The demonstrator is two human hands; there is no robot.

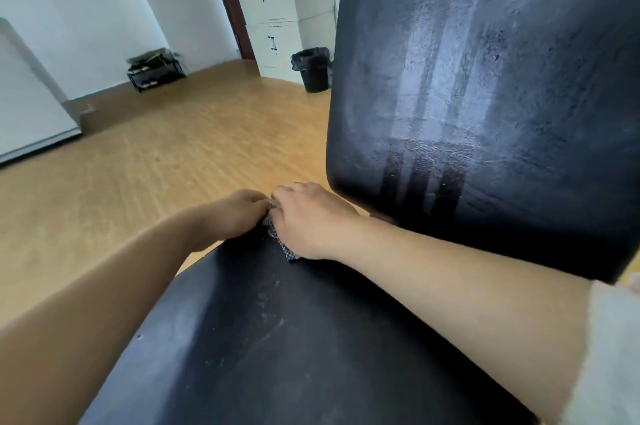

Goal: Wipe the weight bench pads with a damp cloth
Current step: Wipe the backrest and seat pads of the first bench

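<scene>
While our arms reach forward over the bench, we start at the far left, where a shoe rack [156, 72] stands against the white wall and the wooden floor [173, 154] spreads out toward us. Moving right, our left hand [239, 216] sits curled at the far edge of the seat pad [284, 338], its fingers closed and apparently pinching one end of the cloth [282, 248]; how firmly, we cannot tell, since the fingertips are hidden. Just beside it and touching, our right hand [311, 223] is closed over the rest of the checked cloth, of which only a small bunched corner shows beneath the palm, resting on the seat pad. We judge the cloth to be soft, light and limp, so it wants gathering into a flat wad under the palm rather than gripping by a corner, and being damp it should drag slightly on the vinyl. Behind the hands a black bin [313, 69] stands by pale cabinets [273, 8]. Furthest right, the raised back pad [485, 95] shows streaky vertical sheen; the seat pad carries pale specks, so we think it is not yet wiped.
</scene>
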